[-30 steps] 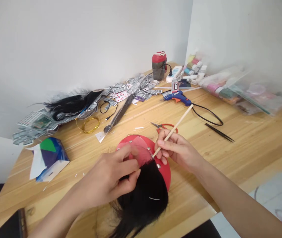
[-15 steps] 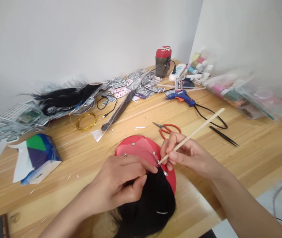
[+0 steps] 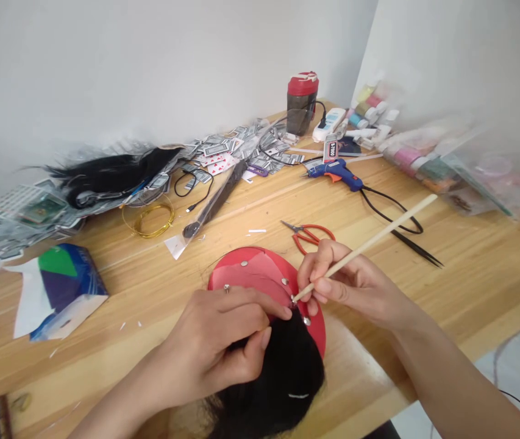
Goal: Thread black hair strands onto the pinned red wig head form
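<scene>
A bundle of black hair (image 3: 282,378) lies over the front of a round red piece (image 3: 227,268) fitted with several small silver studs. My left hand (image 3: 227,335) bends over the top of the hair, its index fingertip pressing where hair meets the red surface. What its thumb and curled fingers grip underneath is partly hidden, though hair lies right beneath them. Between thumb and fingers, my right hand (image 3: 342,280) pinches a pale wooden stick (image 3: 388,228). The stick slants down left, its lower tip touching the hair's top edge beside a stud.
Red-handled pliers (image 3: 309,235) lie just beyond the red piece. Farther right are a blue glue gun (image 3: 337,174) with a cord and black tweezers (image 3: 417,249). Gold wire (image 3: 152,219), playing cards (image 3: 218,163) and a red-lidded cup (image 3: 302,100) stand behind. A tissue pack (image 3: 72,286) is at left.
The view has shifted slightly. My right hand has tilted the stick a little lower, its tip staying at the hair's top edge. My left hand keeps its place on the hair.
</scene>
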The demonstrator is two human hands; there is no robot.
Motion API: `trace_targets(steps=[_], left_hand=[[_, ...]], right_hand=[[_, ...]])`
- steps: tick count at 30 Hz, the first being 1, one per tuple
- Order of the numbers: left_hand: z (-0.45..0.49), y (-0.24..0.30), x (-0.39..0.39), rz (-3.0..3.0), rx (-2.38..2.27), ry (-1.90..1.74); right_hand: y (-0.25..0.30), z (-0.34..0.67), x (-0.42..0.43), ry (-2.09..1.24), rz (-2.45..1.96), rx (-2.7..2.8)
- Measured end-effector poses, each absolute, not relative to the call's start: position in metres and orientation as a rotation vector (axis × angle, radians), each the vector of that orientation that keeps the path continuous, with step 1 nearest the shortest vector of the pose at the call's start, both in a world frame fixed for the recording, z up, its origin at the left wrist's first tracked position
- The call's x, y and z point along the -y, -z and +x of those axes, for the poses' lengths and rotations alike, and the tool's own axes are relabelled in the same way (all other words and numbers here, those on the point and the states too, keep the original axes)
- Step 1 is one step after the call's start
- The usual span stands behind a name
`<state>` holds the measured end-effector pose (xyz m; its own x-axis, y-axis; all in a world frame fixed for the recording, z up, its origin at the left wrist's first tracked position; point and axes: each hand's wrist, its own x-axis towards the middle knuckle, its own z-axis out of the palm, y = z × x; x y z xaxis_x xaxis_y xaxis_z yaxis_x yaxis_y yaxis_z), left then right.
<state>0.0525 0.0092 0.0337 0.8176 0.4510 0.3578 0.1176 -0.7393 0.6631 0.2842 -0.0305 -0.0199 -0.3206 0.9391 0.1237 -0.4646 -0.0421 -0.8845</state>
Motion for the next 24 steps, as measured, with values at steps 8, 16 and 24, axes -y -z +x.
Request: trace_targets(steps=[8, 16, 24], left_hand=[[0.0531, -0.0338, -0.0081, 2.334, -0.428, -0.676], [0.0527, -0.034, -0.0076, 2.315, -0.455, -0.664], [0.05, -0.0309, -0.0105, 1.995, -0.506, -0.618]], right_hand=[[0.0174, 0.2799, 0.03, -1.602, -0.68, 1.049], [0.0193, 0.2815, 0.0296, -1.603, -0.658, 1.045], [0.0237, 0.2779, 0.0275, -1.662, -0.657, 0.923]])
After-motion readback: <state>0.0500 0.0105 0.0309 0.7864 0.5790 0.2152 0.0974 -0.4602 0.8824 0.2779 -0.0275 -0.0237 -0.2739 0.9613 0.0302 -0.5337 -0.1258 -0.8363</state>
